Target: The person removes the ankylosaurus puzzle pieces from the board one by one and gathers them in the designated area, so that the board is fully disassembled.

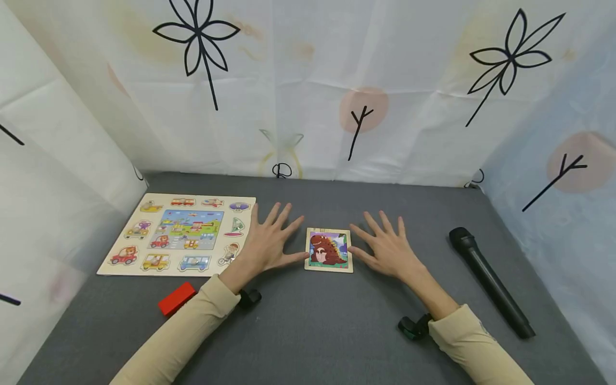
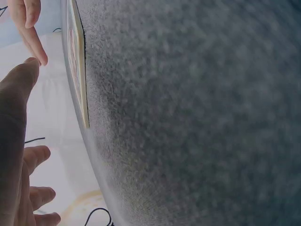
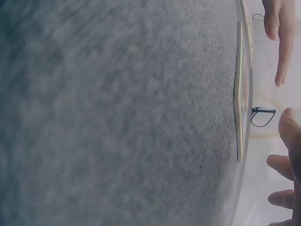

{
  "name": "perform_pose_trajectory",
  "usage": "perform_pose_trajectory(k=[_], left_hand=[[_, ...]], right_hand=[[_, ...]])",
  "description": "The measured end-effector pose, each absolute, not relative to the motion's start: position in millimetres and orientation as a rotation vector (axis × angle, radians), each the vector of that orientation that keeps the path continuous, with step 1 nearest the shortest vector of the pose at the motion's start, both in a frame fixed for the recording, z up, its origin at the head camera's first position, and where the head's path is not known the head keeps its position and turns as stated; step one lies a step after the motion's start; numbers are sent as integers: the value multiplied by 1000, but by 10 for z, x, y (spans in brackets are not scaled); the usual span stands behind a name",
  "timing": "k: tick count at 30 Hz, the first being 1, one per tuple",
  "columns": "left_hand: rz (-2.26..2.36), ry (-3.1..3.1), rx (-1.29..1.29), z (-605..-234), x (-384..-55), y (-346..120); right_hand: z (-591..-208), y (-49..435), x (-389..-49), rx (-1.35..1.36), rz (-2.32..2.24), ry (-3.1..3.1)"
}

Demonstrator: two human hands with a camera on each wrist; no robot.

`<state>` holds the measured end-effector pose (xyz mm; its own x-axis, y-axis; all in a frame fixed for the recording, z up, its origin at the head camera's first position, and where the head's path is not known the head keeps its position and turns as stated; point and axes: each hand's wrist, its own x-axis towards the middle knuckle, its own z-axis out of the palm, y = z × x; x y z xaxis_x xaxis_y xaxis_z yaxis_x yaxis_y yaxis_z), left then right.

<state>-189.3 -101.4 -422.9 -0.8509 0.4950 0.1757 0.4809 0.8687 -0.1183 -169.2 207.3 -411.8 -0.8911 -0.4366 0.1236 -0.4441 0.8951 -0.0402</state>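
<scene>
The small framed dinosaur puzzle [image 1: 329, 250] lies flat on the table [image 1: 327, 331], between the two hands. Its picture looks whole, though the pale patch in the middle is too small to read for certain.

The left hand [image 1: 271, 240] and right hand [image 1: 387, 251] flank it, each grip spread wide, fingers apart and holding nothing. From above, the left thumb tip overlaps the near frame edge and the right fingertips reach the opposite edge; both wrist views show the digits raised over the table, clear of the frame.

The step in hand seems to be a poised pause, either a start or a finish; these pictures cannot settle which. Handling the puzzle would call for lowering the hands and bringing the fingers onto opposite edges, since a thin board lying flat offers little to pinch.

Further out, the large vehicle puzzle board [image 1: 192, 230] lies to the left, its right edge partly under the left hand. A red block [image 1: 177, 298] sits just beside the left sleeve [image 1: 192, 326], where the forearm could nudge it. A black microphone-like object [image 1: 491, 280] rests well to the right. Nothing stands between either hand and the small frame.
</scene>
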Motion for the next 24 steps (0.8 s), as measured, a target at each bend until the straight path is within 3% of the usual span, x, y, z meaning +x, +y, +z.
perform_pose_trajectory(k=[24], left_hand=[[-354,-3053,-774,-4365,-1911,-806]], right_hand=[[-4040,1505,-1861,845,534,-3070]])
